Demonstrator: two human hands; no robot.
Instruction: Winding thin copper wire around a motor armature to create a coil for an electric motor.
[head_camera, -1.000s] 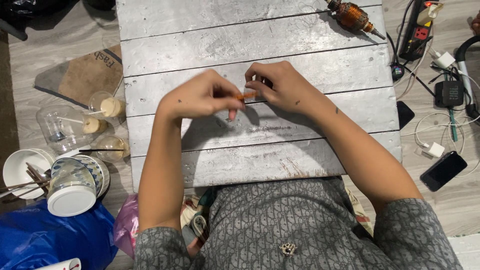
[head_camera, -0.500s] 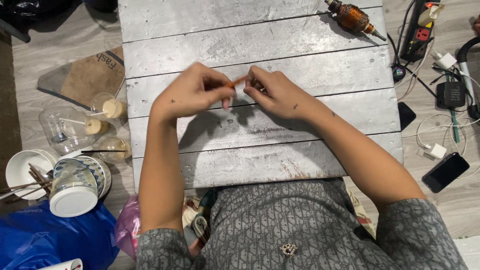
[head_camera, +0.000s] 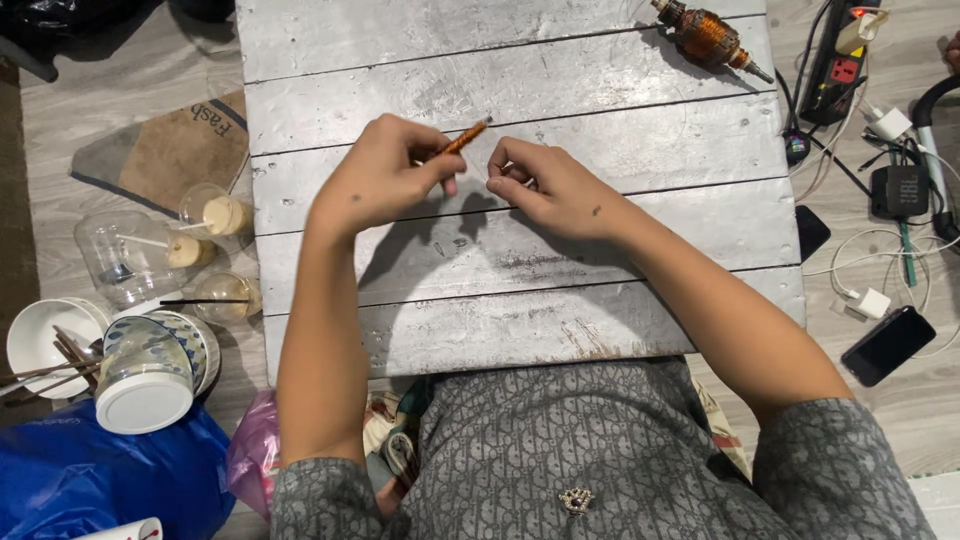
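Observation:
My left hand (head_camera: 385, 175) pinches a short orange-brown rod (head_camera: 462, 137) over the silver-painted plank table (head_camera: 520, 320); the rod's tip points up and to the right. My right hand (head_camera: 545, 185) rests just right of it with fingers curled; a small pale piece seems to sit between its fingers, but I cannot make it out. The two hands are a few centimetres apart.
A copper-wound motor armature (head_camera: 705, 35) lies at the table's far right corner. A power strip (head_camera: 845, 60), chargers, cables and a dark phone (head_camera: 888, 345) lie on the floor to the right. Left of the table stand plastic cups (head_camera: 215, 212), bowls (head_camera: 45, 335) and a blue bag (head_camera: 60, 480).
The hands were touching around the rod; now they have drawn apart, with the rod in my left hand, lifted and tilted up to the right.

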